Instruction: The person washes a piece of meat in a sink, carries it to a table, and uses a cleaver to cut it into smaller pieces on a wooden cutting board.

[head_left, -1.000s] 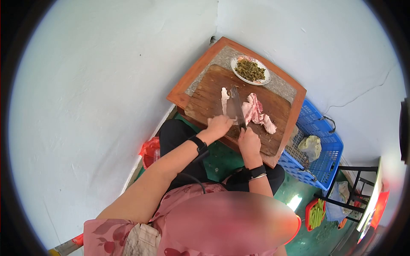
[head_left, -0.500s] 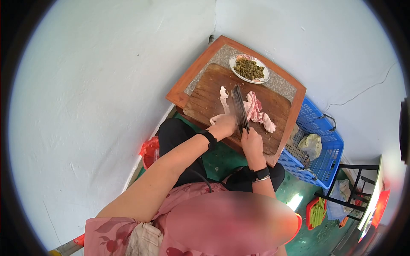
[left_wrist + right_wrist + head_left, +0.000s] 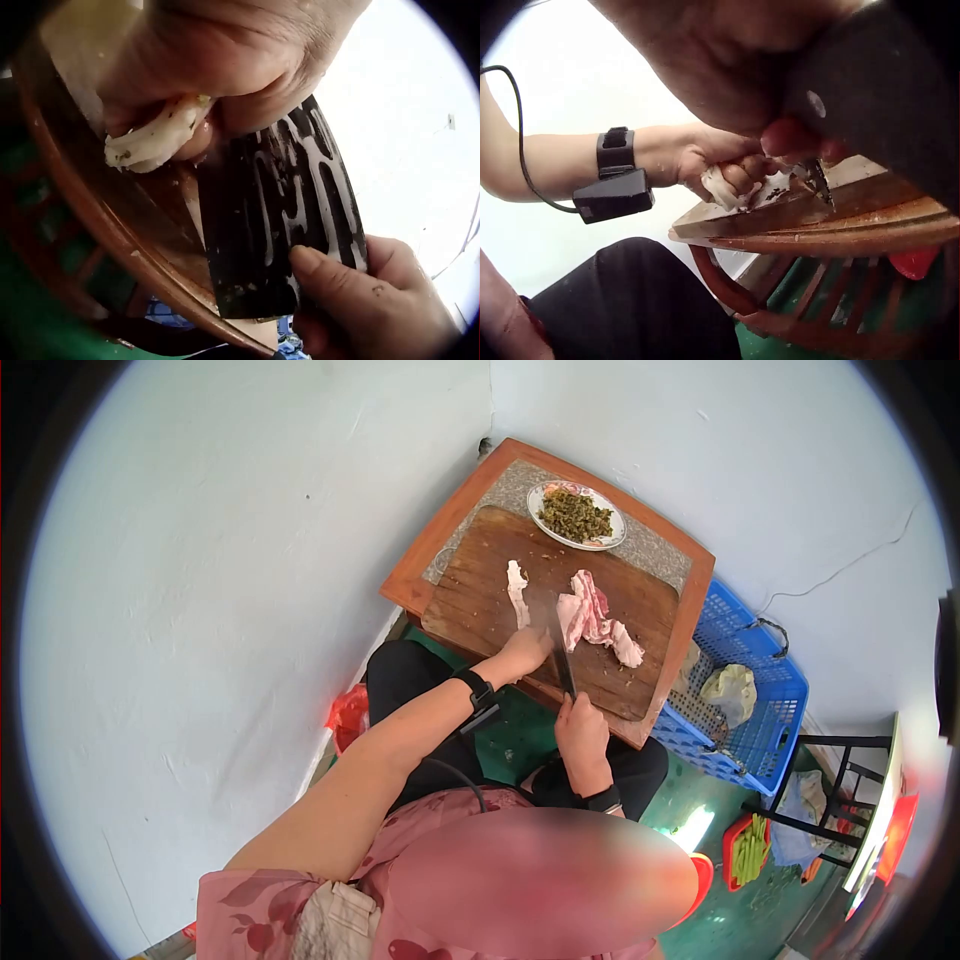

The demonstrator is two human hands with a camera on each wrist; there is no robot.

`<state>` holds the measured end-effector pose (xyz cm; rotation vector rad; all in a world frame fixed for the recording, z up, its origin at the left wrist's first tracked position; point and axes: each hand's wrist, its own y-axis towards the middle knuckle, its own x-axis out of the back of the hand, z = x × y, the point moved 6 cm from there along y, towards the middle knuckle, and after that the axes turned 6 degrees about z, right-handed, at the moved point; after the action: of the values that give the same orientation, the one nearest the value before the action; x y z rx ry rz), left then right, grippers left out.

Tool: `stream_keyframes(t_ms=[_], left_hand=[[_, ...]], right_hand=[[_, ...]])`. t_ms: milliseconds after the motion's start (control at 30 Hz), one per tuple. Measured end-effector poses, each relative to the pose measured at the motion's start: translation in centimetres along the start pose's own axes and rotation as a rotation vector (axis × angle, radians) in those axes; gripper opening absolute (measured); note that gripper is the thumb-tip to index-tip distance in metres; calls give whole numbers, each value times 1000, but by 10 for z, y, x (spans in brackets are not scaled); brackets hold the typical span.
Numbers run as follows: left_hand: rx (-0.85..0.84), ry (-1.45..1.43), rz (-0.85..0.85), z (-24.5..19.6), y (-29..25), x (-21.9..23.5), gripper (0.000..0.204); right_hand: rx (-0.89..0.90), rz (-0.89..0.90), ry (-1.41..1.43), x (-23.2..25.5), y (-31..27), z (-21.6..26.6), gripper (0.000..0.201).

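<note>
My right hand (image 3: 583,735) grips a dark cleaver (image 3: 563,665) by its handle, the thumb lying against the blade in the left wrist view. The blade stands nearly edge-on over the wooden cutting board (image 3: 470,595). Just left of it, my left hand (image 3: 527,652) is on the board, its curled fingers holding a whitish strip of fat (image 3: 154,142) whose end pokes out below. Wet streaks cover the broad blade face in the left wrist view. A pale fat strip (image 3: 516,590) lies beyond my left hand. Pink and white pork (image 3: 590,610) lies right of the blade.
At the board's far side stands a plate (image 3: 533,505) of chopped dark green food. The small table (image 3: 420,565) fits into a wall corner. To its right are a blue plastic basket (image 3: 785,745) with bags inside and a black-legged stand (image 3: 835,780). My knees are beneath the near edge.
The cleaver has turned from a tilt showing its blade face to nearly edge-on. My left hand has shifted slightly beside it, and the strip end seen left of that hand is now hidden.
</note>
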<state>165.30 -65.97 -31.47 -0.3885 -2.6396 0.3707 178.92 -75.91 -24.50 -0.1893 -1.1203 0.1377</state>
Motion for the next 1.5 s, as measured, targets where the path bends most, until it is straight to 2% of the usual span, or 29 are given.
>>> stream_keyframes(t_ms=[67, 167, 367, 467, 667, 767, 867, 967, 1100, 1167, 1267, 1367, 1500], left_hand=[[-23, -2, 26, -5, -5, 5, 32], [-95, 21, -46, 0, -4, 8, 30], [-64, -47, -7, -4, -13, 4, 32], [-123, -88, -43, 1, -5, 1, 31], [-55, -234, -3, -21, -12, 16, 30], [9, -313, 12, -15, -10, 19, 29], [67, -388, 106, -16, -13, 22, 28], [116, -504, 236, 1, -12, 22, 29], [148, 28, 196, -21, -16, 38, 38], [180, 247, 181, -35, -16, 40, 43], [50, 461, 41, -29, 3, 29, 43], [85, 357, -76, -25, 9, 24, 39], [226, 328, 74, -4, 27, 13, 40]], right_hand=[[21, -7, 9, -3, 8, 2, 27], [33, -17, -42, -6, 20, 11, 27], [89, -34, -133, -8, 41, 23, 22], [111, -49, -188, -6, 56, 27, 16], [203, -83, -148, -8, 89, 37, 11], [261, -64, -163, -9, 102, 38, 17], [211, -59, -48, 2, 102, 35, 27], [167, -114, 43, 22, 99, 29, 34], [221, -123, 49, 23, 103, 20, 33], [173, -86, 36, 20, 101, 15, 32], [134, -63, 62, 12, 99, 5, 31], [149, -77, 91, 12, 98, 4, 32], [171, -128, 119, 19, 94, 7, 33]])
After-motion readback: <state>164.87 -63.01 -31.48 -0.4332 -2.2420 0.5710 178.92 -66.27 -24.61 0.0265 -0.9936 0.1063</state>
